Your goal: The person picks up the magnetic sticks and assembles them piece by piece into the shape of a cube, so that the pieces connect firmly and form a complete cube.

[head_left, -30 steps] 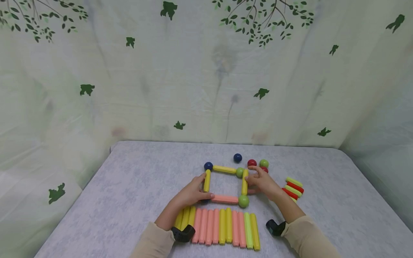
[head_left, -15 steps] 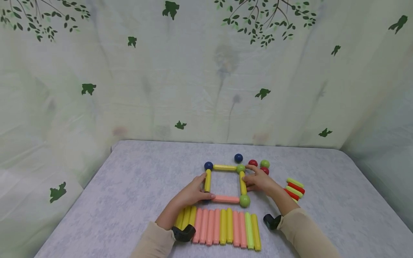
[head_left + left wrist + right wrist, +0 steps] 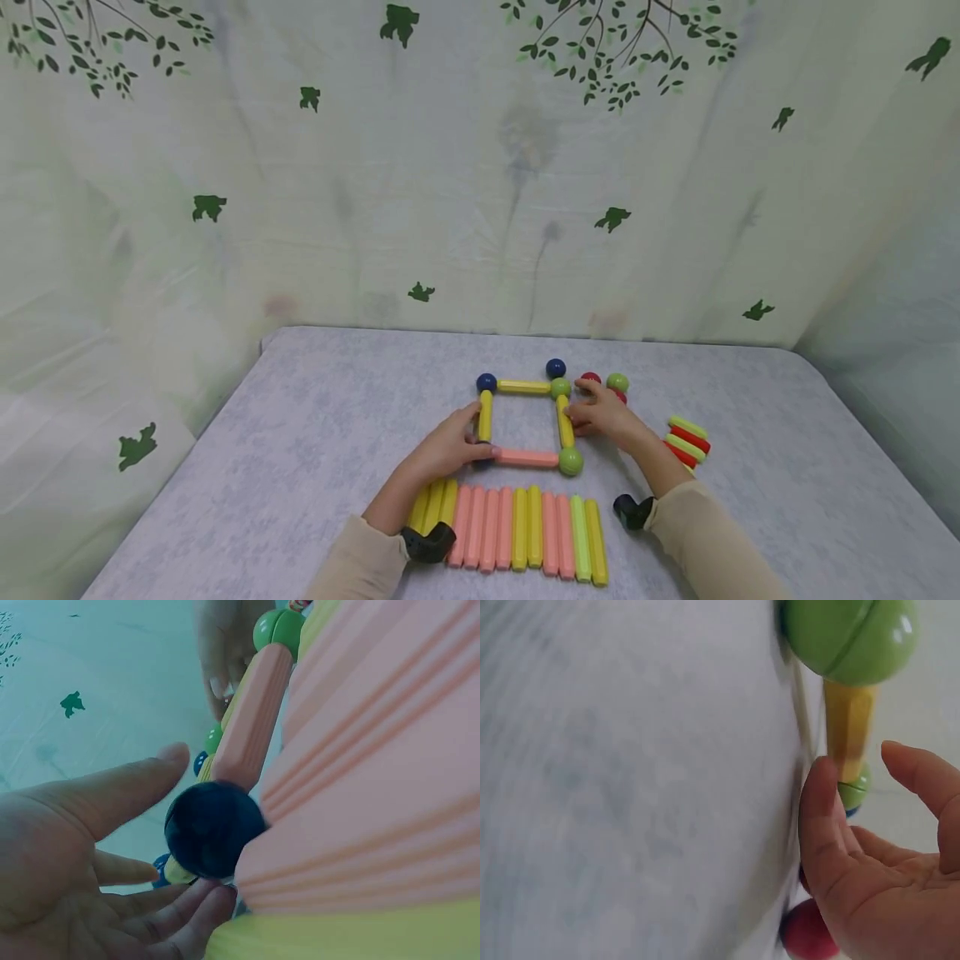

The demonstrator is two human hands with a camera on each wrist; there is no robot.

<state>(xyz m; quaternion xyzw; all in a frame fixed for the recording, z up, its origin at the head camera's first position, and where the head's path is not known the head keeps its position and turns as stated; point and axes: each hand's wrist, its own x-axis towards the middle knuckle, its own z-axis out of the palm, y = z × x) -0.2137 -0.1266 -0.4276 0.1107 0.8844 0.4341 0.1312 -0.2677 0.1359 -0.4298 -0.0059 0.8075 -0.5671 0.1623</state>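
Observation:
A four-sided frame of sticks and balls lies on the table. Its near side is a pink stick (image 3: pixel 527 457); the left yellow stick (image 3: pixel 485 415), far yellow stick (image 3: pixel 523 387) and right yellow stick (image 3: pixel 565 421) form the others. Corners are a blue ball (image 3: pixel 487 382), a green ball (image 3: pixel 560 387), a larger green ball (image 3: pixel 571 461) and a dark blue ball (image 3: pixel 214 830). My left hand (image 3: pixel 448 442) has its fingers against that dark ball, mostly hiding it from the head view, thumb extended. Beside the right yellow stick, my right hand (image 3: pixel 606 417) has thumb and fingers spread apart.
A row of pink, yellow and lime sticks (image 3: pixel 525 529) lies in front of the frame. Behind it are a loose blue ball (image 3: pixel 556 368), red balls (image 3: pixel 591 378) and a loose green ball (image 3: pixel 618 382). Short red and lime sticks (image 3: pixel 686 440) lie at the right.
The right yellow stick's far end has swung left to the far green ball, which shifted slightly back, closing the corner. My right hand moved left with it; the left hand stayed.

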